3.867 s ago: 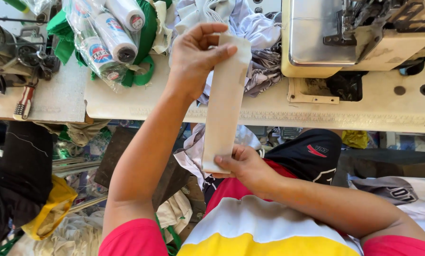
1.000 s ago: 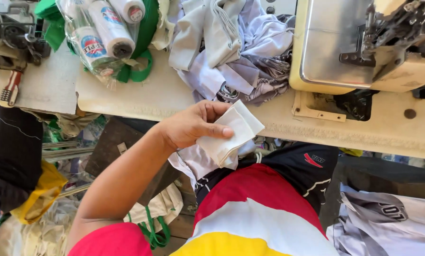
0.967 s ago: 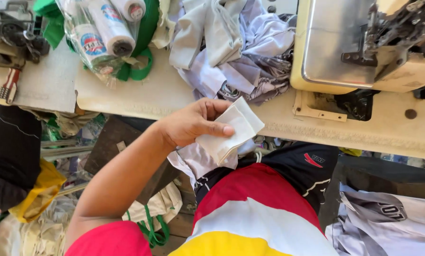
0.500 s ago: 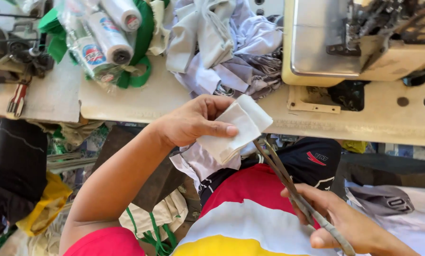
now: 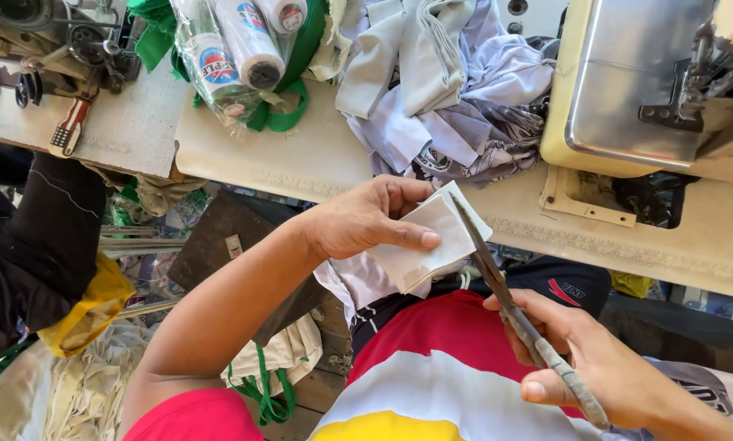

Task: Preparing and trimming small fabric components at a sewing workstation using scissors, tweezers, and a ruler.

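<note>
Nearest the camera, the right hand [image 5: 603, 367] wraps its fingers [image 5: 546, 390] around the handles of a pair of grey metal scissors [image 5: 518, 314], gripping them firmly, the blades angled up and away toward the cloth. Just beyond, the left hand [image 5: 366, 216] pinches a folded piece of white fabric [image 5: 432, 241], thumb on the near face and the other fingers curled behind it, holding it in the air above the lap and just short of the counter [image 5: 301, 159] edge. The scissor tip lies against the right edge of the fold; whether the blades are parted cannot be told. To cut cleanly here, it seems best to keep the cloth taut and flat between thumb and fingers, with the thumb well back from the blade line. Farther off on the counter lie a heap of grey and lilac garments [image 5: 440, 90], a bag of thread cones [image 5: 236, 49], and a cream sewing machine [image 5: 652, 90] at the right.
</note>
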